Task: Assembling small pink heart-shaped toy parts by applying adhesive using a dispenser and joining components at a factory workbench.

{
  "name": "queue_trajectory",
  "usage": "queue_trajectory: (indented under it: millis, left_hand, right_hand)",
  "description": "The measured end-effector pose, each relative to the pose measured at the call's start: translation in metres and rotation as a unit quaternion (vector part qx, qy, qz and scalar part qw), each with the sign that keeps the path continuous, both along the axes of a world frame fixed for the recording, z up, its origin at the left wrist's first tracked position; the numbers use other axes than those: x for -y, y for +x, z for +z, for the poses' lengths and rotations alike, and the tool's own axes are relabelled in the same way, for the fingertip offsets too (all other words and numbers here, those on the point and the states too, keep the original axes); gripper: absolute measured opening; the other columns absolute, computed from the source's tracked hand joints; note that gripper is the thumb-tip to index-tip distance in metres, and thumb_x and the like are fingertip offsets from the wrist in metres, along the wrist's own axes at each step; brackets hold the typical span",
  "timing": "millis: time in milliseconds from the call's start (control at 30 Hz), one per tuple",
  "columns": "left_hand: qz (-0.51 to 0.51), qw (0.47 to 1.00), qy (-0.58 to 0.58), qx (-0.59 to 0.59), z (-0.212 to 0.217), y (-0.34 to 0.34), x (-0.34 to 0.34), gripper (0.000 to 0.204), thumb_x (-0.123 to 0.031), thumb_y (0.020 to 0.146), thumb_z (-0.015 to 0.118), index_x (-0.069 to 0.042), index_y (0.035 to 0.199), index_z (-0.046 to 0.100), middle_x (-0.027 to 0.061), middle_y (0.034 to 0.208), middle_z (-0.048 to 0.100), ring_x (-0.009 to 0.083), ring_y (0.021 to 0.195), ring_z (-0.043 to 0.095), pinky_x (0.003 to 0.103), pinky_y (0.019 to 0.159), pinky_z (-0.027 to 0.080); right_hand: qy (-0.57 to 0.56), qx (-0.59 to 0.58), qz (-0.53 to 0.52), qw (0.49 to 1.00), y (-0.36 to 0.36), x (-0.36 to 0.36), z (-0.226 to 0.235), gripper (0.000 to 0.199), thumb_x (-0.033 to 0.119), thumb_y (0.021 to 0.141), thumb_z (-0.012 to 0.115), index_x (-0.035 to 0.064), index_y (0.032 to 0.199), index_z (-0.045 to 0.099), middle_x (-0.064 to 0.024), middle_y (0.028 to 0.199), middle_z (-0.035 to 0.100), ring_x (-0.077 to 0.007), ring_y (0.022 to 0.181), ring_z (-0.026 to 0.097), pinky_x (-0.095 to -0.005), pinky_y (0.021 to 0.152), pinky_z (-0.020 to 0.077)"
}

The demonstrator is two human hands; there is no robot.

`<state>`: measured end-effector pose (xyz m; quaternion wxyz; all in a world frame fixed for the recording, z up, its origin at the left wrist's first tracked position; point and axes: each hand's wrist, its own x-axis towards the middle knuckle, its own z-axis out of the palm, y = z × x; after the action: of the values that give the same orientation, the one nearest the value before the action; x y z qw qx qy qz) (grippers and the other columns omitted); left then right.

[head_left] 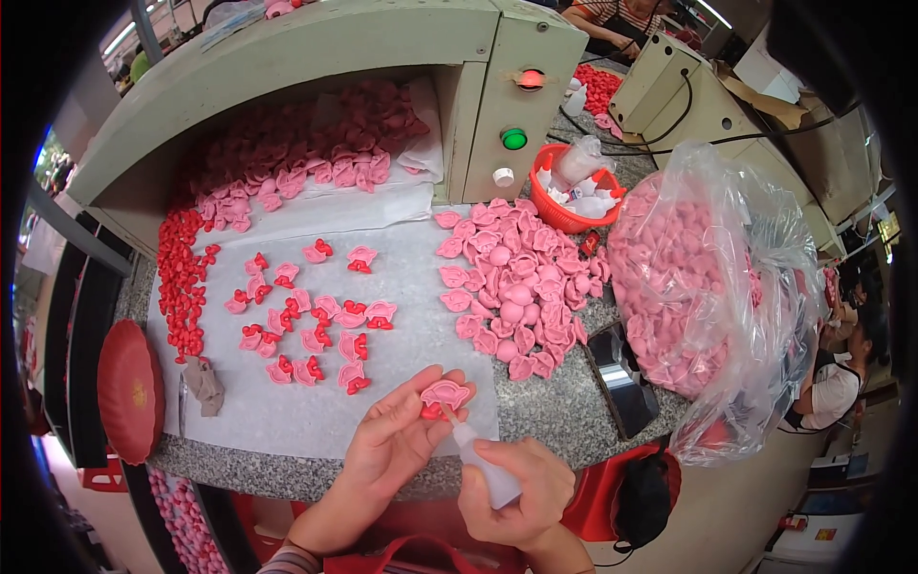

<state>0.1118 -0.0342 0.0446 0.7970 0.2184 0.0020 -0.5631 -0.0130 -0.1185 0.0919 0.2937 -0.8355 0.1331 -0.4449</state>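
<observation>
Right grip (521, 490) closed around a white squeeze bottle (490, 474), its nozzle pointing at the pink-and-red piece (445, 393) pinched in the left grip's (394, 430) fingers, above the near edge of the granite worktop (273, 471). Beyond, on white paper (411, 253): scattered pink-and-red pairs (312, 341). Red parts (180, 277) heap left, pink parts (516, 287) right; farther right, a clear bag (679, 297) full of pink ones. Behind the paper, an arched machine (526, 110).

The right hand (521, 490) hides much of the white bottle (491, 474), whose fine tip perhaps touches the pink piece (444, 393), too small to tell. A striped sleeve (291, 561) is cut off by the lower edge. Deep inside the machine (382, 43), the pink heap (296, 143) fades into shadow. The upper co-worker (614, 24) has the head beyond the picture's edge
</observation>
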Motion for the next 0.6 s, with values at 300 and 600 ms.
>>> queue_trajectory:
  millis: [300, 600]
  left_hand:
    - [-0.002, 1.000, -0.026, -0.011, -0.0021, -0.0009, 0.0012, 0.037, -0.011, 0.090, 0.051, 0.000, 0.126, 0.047, 0.0201, 0.130, 0.045, 0.0367, 0.123, 0.042, 0.044, 0.099, 0.042]
    - [0.007, 1.000, -0.026, 0.003, -0.0029, -0.0014, 0.0002, 0.036, -0.010, 0.090, 0.051, -0.002, 0.125, 0.048, 0.0195, 0.130, 0.045, 0.0368, 0.125, 0.039, 0.045, 0.098, 0.043]
  right_hand:
    - [0.003, 0.017, -0.008, 1.000, -0.0008, 0.0026, -0.0003, 0.027, 0.001, 0.066, 0.064, -0.0040, 0.091, 0.056, -0.0122, 0.071, 0.062, -0.0190, 0.044, 0.053, -0.0271, 0.041, 0.0410]
    - [0.005, 0.008, -0.018, 1.000, -0.0030, 0.0043, 0.0004, 0.027, 0.001, 0.066, 0.065, -0.0026, 0.091, 0.057, -0.0113, 0.071, 0.063, -0.0194, 0.044, 0.053, -0.0274, 0.041, 0.0415]
